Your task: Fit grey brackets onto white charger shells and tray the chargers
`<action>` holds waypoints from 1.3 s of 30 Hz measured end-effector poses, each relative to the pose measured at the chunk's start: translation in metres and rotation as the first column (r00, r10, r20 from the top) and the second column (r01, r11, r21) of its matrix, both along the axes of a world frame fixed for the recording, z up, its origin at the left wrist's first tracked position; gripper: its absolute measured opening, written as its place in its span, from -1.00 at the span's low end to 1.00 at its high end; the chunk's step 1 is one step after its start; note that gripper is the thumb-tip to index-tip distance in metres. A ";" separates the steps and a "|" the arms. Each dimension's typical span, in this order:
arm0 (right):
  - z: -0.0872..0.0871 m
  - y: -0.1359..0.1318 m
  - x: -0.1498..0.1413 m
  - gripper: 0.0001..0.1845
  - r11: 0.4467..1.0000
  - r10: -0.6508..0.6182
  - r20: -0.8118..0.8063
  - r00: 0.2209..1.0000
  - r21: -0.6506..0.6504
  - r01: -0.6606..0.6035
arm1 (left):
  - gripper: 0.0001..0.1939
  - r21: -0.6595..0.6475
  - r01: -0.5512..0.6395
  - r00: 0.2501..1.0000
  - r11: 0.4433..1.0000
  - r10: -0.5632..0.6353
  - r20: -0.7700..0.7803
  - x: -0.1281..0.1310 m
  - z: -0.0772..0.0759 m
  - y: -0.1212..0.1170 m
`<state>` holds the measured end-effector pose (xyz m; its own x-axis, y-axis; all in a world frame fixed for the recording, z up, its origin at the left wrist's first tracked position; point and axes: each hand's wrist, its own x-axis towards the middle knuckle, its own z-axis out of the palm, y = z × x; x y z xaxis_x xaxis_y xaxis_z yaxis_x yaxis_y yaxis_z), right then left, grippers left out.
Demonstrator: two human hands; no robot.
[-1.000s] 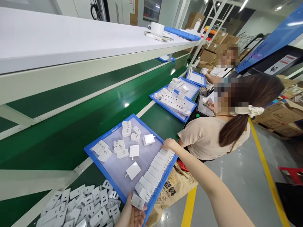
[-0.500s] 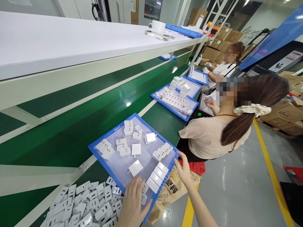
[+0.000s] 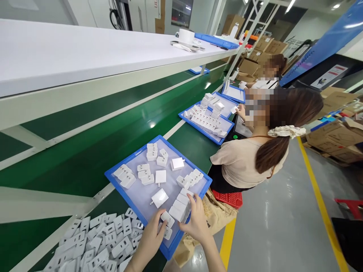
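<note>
White power adapters [image 3: 159,198] lie in groups on a blue-rimmed tray [image 3: 129,199], some with metal prongs showing. My left hand [image 3: 151,231] is at the tray's near edge, its thumb and fingers closed about a white adapter [image 3: 168,219]; a second one sits just below it. On the right, my right hand [image 3: 197,220] curves round the outer side of a row of adapters [image 3: 177,210], thumb at the near end and fingertips at the far end. Its palm side is partly hidden.
A heap of white casings [image 3: 104,241] lies on the green bench left of the tray. Farther along are more blue trays [image 3: 217,141] with adapters. A co-worker [image 3: 241,162] sits to the right, another beyond. A white shelf [image 3: 85,49] runs above.
My right hand has left the tray's right corner and come in to the adapter row. My left hand has drawn its fingers in around an adapter. The co-worker's hand has moved toward the farther trays.
</note>
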<state>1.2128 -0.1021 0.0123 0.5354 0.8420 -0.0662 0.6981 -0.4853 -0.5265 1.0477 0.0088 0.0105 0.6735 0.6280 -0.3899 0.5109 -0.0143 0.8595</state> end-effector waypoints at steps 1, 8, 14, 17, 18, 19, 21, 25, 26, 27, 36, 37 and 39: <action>0.007 0.007 0.003 0.01 1.000 0.031 0.008 0.999 0.002 -0.031 | -0.57 0.021 -0.002 1.000 1.000 0.002 0.012 0.000 0.000 0.000; 0.015 0.044 -0.005 -0.17 0.990 0.132 0.039 0.990 0.043 -0.134 | -0.61 0.192 -0.012 0.999 0.981 0.003 0.049 0.003 0.004 0.006; 0.025 0.038 0.004 -0.52 0.990 0.120 0.080 0.989 0.058 -0.125 | -0.49 0.408 0.044 0.999 0.912 -0.047 -0.002 0.025 0.007 -0.005; 0.046 0.052 0.026 -0.63 0.992 0.115 0.138 0.984 0.026 -0.120 | -0.45 0.508 0.065 0.998 0.859 -0.052 -0.039 0.048 0.011 -0.007; 0.053 0.063 0.033 -0.66 0.993 0.112 0.168 0.979 0.008 -0.115 | -0.46 0.541 0.071 0.997 0.838 -0.053 -0.049 0.057 0.013 -0.007; 0.058 0.076 0.039 -0.69 0.993 0.116 0.200 0.973 -0.013 -0.116 | -0.48 0.571 0.079 0.997 0.817 -0.054 -0.061 0.066 0.015 -0.007; 0.065 0.108 0.045 -0.75 0.987 0.160 0.253 0.954 -0.069 -0.147 | -0.52 0.624 0.109 0.994 0.774 -0.065 -0.093 0.086 0.017 -0.006; 0.061 0.157 0.048 -0.75 0.936 0.324 0.261 0.909 -0.227 -0.268 | -0.66 0.704 0.193 0.979 0.684 -0.091 -0.180 0.118 0.018 -0.004; 0.059 0.160 0.049 -0.76 0.923 0.352 0.254 0.901 -0.257 -0.288 | -0.68 0.717 0.210 0.975 0.664 -0.092 -0.200 0.122 0.017 -0.003; 0.057 0.160 0.050 -0.77 0.913 0.371 0.250 0.895 -0.277 -0.301 | -0.69 0.729 0.224 0.972 0.647 -0.092 -0.216 0.125 0.015 -0.003; 0.051 0.093 0.057 -0.78 0.951 0.253 0.345 0.904 -0.261 -0.167 | -0.54 0.771 0.261 0.965 0.580 -0.180 -0.191 0.109 0.024 -0.011; 0.051 0.086 0.057 -0.75 0.956 0.242 0.353 0.904 -0.248 -0.159 | -0.55 0.772 0.258 0.965 0.580 -0.192 -0.179 0.101 0.030 -0.011; 0.051 0.074 0.058 -0.68 0.965 0.225 0.361 0.905 -0.211 -0.156 | -0.63 0.777 0.251 0.965 0.578 -0.210 -0.157 0.076 0.046 -0.009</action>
<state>1.2704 -0.0278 0.0629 0.3797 0.9240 -0.0441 0.9157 -0.3822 -0.1238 1.1237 -0.0006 0.0567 0.8361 0.5293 0.1442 0.4275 -0.7933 0.4334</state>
